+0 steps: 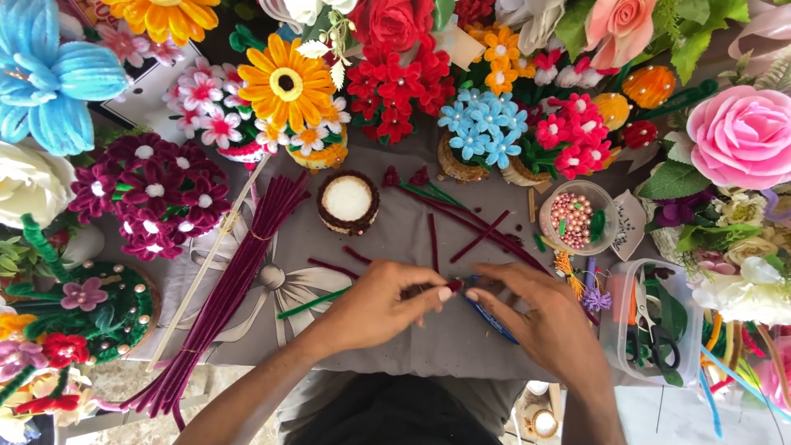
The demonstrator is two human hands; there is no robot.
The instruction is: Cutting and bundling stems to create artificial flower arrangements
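While both hands pinch shut on one fuzzy maroon pipe-cleaner piece (428,289), left hand (375,306) and right hand (548,323) meet above the grey cloth-covered counter (395,239), beside one thick bundle of long maroon chenille stems (227,297).

short maroon pipe cleaner (428,288), pinched level

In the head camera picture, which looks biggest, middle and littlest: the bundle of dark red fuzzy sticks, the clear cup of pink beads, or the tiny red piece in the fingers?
1. Bundle of dark red fuzzy sticks, longest by far.
2. Clear cup of pink beads.
3. Tiny dark red fuzzy piece, pinched between both hands.
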